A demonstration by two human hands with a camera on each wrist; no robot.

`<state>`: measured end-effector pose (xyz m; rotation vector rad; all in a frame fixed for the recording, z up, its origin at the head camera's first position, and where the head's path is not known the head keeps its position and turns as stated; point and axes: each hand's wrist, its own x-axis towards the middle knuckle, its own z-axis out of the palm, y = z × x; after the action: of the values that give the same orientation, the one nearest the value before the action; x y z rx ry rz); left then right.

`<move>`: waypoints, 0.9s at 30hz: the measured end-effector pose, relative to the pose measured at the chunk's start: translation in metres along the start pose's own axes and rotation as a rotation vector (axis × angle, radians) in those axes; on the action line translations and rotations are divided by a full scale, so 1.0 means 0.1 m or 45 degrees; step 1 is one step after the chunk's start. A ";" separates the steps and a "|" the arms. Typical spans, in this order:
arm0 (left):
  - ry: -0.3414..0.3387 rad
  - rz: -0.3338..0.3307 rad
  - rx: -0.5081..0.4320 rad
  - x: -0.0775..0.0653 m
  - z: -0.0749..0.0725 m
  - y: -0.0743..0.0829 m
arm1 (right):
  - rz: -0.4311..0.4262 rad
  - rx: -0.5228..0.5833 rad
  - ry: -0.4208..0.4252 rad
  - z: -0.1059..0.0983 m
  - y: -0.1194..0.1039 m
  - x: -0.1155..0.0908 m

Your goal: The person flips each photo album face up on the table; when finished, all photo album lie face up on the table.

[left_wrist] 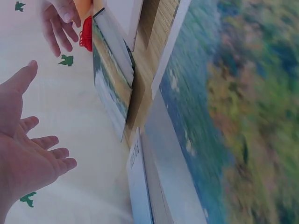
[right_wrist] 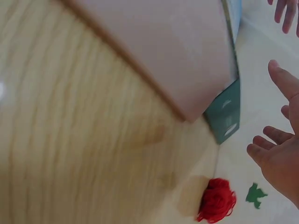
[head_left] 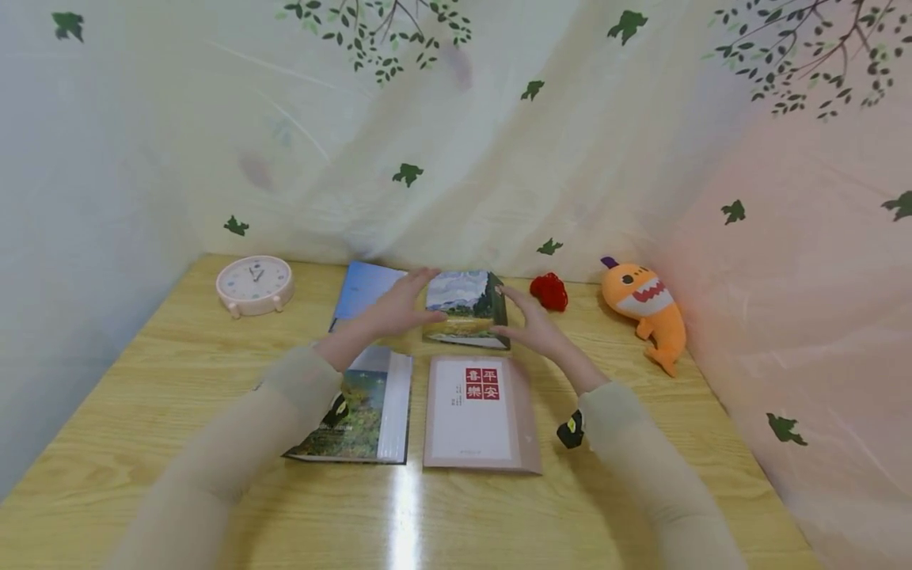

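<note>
On the wooden table, a thick book with a landscape painting on its cover lies between my two hands. My left hand is on its left side, fingers spread and thumb over the book's edge in the head view. From the right, my right hand reaches to the book's dark spine side. Both wrist views show the left hand and right hand with extended fingers, gripping nothing. A blue book lies partly behind the left hand. Nearer are a garden-picture book and a pink-and-white book.
A pink round clock stands at the back left. Red yarn lies right of the landscape book, and an orange shark plush leans near the right-hand curtain. A leaf-patterned curtain closes off the back.
</note>
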<state>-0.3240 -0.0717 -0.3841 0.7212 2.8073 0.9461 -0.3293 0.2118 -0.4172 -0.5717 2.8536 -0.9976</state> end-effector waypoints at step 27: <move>-0.253 0.064 0.019 0.37 0.45 -0.18 | 0.040 -0.094 -0.171 0.22 0.45 0.11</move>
<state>-0.3533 -0.0428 -0.4284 0.8410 2.6377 0.8121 -0.3498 0.2274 -0.4609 -0.5750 2.7816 -0.8188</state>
